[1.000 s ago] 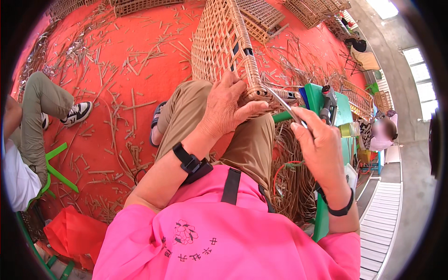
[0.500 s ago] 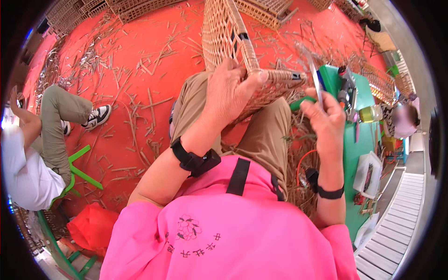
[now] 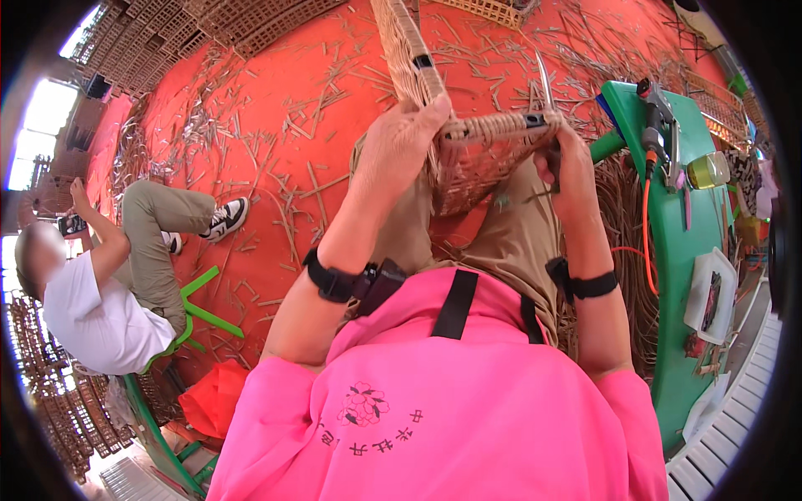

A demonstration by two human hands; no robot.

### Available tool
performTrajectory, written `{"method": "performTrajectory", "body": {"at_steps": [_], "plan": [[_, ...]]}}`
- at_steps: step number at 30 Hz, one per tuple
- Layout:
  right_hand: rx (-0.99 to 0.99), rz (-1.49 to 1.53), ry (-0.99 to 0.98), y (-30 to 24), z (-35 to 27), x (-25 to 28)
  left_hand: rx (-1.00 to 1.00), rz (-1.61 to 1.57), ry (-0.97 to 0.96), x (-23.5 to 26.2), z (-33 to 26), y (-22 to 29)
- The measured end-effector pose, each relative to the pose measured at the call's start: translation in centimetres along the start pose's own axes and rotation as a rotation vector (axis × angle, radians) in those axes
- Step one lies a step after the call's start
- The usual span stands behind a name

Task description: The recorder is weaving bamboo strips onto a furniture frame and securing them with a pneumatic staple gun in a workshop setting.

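Observation:
A woven wicker basket [image 3: 480, 171] with an open lattice and a wrapped rim is tilted over my lap. Dark bindings show on its rim. My left hand [image 3: 393, 150] is closed round the rim at the near corner, thumb on top. At the rim's right end is my right hand [image 3: 575, 171], its fingers curled, touching or very close to the basket. A narrow, pointed, shiny blade [image 3: 545, 79] stands up from that hand; its lower end is hidden. A thin dark piece sticks out under the fingers.
A green table [image 3: 668, 217] on the right bears a corded tool [image 3: 656, 125], a jar of yellowish liquid [image 3: 708, 171] and a white tray [image 3: 710, 296]. Cane scraps litter the red floor [image 3: 276, 167]. At left a person [image 3: 109, 317] sits on a green stool [image 3: 205, 309].
My right hand has moved left and up, with the blade, to the rim's right end. My left hand stays on the rim. The view has shifted, showing more of the seated person.

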State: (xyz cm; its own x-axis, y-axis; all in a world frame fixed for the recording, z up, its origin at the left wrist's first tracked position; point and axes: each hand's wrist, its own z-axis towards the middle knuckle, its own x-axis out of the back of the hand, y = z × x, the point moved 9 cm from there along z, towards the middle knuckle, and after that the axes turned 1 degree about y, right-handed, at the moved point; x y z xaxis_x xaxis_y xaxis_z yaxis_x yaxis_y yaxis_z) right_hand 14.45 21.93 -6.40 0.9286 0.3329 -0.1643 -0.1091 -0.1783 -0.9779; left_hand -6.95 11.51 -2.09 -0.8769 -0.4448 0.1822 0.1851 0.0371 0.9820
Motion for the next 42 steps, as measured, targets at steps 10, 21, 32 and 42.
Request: {"method": "performTrajectory", "body": {"at_steps": [10,21,32,42], "plan": [[-0.034,-0.110,0.109,0.3,-6.7,1.2,-0.008,0.059,-0.159,1.3,-6.7,0.7],[0.058,-0.194,0.169,-2.8,-6.9,2.4,-0.457,0.351,-0.013,1.1,-7.5,5.6],[0.334,-0.305,0.087,-8.7,-9.3,-0.9,-0.234,0.315,-0.116,0.5,-6.5,5.1],[0.310,-0.352,-0.111,-7.6,-9.3,-5.2,-0.396,0.311,-0.186,-0.7,-6.9,5.8]]}}
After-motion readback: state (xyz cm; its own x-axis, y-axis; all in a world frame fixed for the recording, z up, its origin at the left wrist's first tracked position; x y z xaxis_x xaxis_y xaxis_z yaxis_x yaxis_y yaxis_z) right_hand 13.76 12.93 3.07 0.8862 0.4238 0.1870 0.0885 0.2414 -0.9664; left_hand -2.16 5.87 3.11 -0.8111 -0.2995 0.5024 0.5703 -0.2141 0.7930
